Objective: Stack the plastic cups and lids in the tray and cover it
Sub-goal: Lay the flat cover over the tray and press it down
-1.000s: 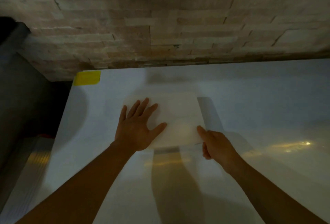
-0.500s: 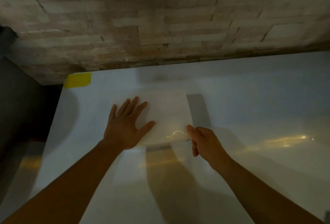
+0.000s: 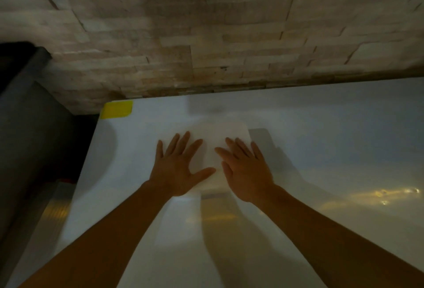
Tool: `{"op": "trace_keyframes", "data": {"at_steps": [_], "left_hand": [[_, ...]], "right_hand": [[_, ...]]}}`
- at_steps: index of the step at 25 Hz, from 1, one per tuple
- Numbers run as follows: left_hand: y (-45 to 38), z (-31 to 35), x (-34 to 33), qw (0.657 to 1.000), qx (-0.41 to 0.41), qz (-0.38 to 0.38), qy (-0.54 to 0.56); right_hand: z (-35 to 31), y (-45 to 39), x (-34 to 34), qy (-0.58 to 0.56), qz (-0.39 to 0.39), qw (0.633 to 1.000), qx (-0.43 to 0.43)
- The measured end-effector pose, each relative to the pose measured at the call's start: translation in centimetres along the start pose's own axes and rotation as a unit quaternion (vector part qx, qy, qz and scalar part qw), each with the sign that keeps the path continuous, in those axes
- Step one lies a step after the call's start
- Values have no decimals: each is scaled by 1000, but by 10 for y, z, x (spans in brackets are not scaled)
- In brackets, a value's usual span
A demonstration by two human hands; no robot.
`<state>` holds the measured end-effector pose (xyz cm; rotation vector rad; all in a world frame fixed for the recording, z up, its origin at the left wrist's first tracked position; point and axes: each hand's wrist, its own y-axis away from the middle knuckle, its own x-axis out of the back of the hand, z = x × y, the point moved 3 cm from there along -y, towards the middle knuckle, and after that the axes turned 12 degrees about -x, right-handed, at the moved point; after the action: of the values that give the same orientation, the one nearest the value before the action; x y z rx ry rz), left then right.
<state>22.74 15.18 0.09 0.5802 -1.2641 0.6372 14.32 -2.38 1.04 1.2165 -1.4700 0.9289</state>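
Observation:
A flat, whitish, rounded-corner cover (image 3: 220,131) lies on the white table, hiding whatever is beneath it; no cups or lids show. My left hand (image 3: 177,168) rests palm down on the cover's left part, fingers spread. Laid flat on its right part is my right hand (image 3: 246,170), fingers apart and pointing toward the wall. Neither hand grips anything. The scene is dim and slightly blurred.
The white table (image 3: 332,141) runs to a stone-brick wall (image 3: 206,35) at the back. A yellow patch (image 3: 117,109) marks the table's far left corner. Left of the table edge lies a dark gap with a grey surface (image 3: 27,113).
My right hand left the cover's near right corner, where its fingers were curled, and now lies flat and open on top. The left hand stayed flat on the cover.

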Motion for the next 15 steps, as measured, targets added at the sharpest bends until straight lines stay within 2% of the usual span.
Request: {"op": "trace_keyframes", "data": {"at_steps": [3, 5, 8, 15], "left_hand": [[10, 3, -8, 1000, 29, -6, 6], [22, 10, -15, 999, 41, 27, -6], [25, 12, -16, 998, 18, 61, -25], [-2, -4, -10, 998, -11, 66, -19]], "right_hand": [[6, -2, -10, 41, -12, 999, -13], [9, 0, -11, 47, 4, 999, -20], [7, 3, -17, 41, 21, 999, -28], [7, -14, -20, 37, 33, 996, -69]]}}
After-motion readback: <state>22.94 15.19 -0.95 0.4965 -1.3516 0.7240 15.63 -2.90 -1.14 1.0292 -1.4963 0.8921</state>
